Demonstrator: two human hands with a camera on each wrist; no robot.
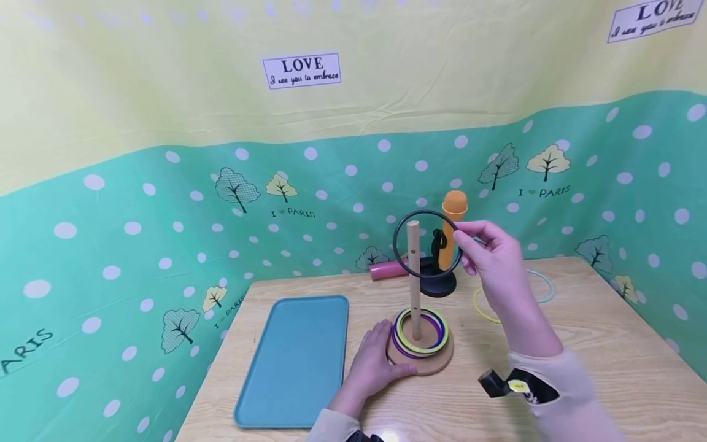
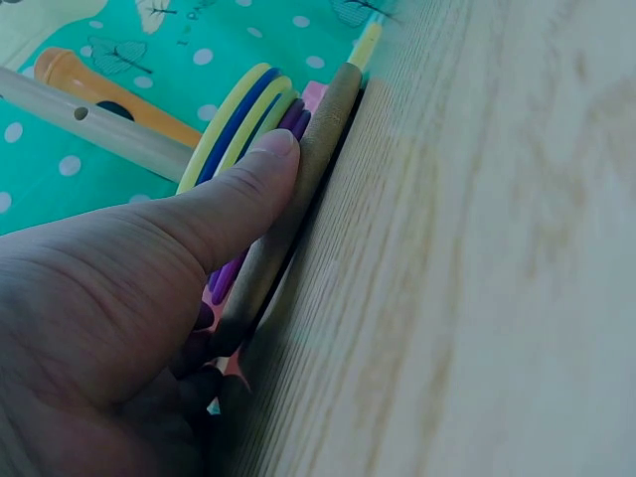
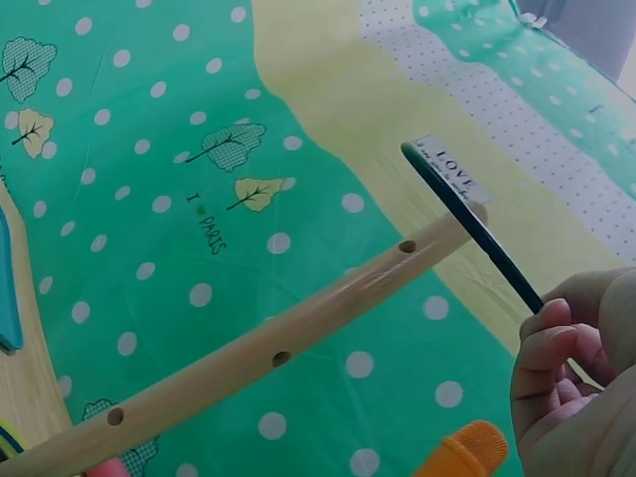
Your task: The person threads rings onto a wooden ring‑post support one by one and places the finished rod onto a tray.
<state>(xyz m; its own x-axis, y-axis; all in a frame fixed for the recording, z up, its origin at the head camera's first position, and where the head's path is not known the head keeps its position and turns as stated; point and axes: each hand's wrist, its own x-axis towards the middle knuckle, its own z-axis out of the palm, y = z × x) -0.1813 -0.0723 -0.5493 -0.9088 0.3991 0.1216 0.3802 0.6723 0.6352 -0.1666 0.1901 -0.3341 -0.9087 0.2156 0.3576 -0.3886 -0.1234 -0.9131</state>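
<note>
My right hand (image 1: 491, 255) pinches a black ring (image 1: 395, 240) at its right side, near the top of an upright wooden peg (image 1: 415, 288). In the right wrist view the ring (image 3: 465, 214) appears nearly edge-on by the peg's tip (image 3: 475, 217). Several rings in yellow, blue and purple (image 1: 402, 347) lie stacked around the peg's foot on a round wooden base (image 1: 436, 366). My left hand (image 1: 374, 362) grips the left edge of that base. The left wrist view shows its thumb (image 2: 248, 184) against the stack and base; its other fingers are mostly hidden.
A blue tray (image 1: 298, 362) lies on the left of the wooden table (image 1: 469, 405). Behind the peg are a pink cylinder (image 1: 386, 270) and an orange microphone-shaped object (image 1: 455, 205) on a black stand (image 1: 439, 285). Yellow (image 1: 486, 317) and light-blue rings (image 1: 547, 283) lie at right.
</note>
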